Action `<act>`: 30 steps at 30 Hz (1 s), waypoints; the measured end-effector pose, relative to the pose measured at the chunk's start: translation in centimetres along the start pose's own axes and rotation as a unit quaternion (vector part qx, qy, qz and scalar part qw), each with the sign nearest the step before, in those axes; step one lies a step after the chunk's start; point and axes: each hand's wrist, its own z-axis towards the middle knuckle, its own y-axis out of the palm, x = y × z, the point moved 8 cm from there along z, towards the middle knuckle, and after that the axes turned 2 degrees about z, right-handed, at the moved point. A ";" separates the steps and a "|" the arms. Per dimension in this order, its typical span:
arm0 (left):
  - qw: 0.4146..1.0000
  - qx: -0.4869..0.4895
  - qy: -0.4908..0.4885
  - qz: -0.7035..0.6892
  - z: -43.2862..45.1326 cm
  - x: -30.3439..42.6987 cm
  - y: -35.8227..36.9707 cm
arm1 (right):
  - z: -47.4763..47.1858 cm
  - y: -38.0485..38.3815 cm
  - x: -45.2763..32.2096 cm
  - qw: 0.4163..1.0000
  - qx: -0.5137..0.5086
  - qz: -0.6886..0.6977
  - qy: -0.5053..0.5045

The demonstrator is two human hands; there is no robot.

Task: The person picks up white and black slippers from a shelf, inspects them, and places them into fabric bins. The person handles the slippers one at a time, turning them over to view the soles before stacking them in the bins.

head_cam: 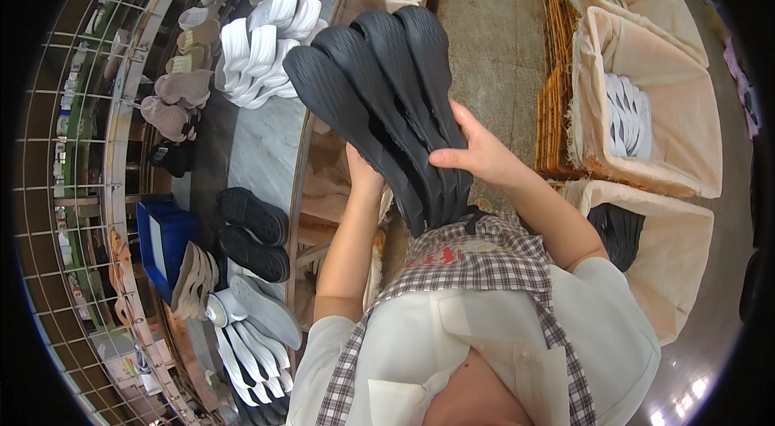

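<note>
A fanned stack of several black shoe soles (387,99) is held between my two hands in front of my apron. My left hand (366,175) grips the stack from its left side, its fingers hidden beneath the outermost sole. On the right side, my right hand (469,144) clasps the soles, thumb on top near their narrow middle. The wide ends point away from me and the lower ends come close to the checked apron (472,256). To the left, white soles (260,51) lie in piles on the worktable (263,141), and a pair of black shoes (254,232) rests nearer me.
Cloth-lined baskets (684,111) stand at the right, one with white soles (626,117), another with black soles (617,232). Left are a blue crate (166,244), beige soles (195,281), more white soles (254,359), a row of shoes (184,87) and a wire grid (85,141).
</note>
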 end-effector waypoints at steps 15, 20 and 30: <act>0.908 -0.050 0.168 0.381 0.2 -4.3 -5.5 | -0.8 -0.2 2.3 0.999 -0.049 0.023 0.004; 0.825 -0.085 0.221 0.514 0.0 -3.5 -4.7 | -0.7 -0.6 3.7 0.998 -0.039 -0.038 -0.015; 0.986 -0.032 -0.142 -0.081 -3.2 -0.8 -0.6 | 1.5 -2.6 -1.3 0.981 -0.024 -0.098 -0.166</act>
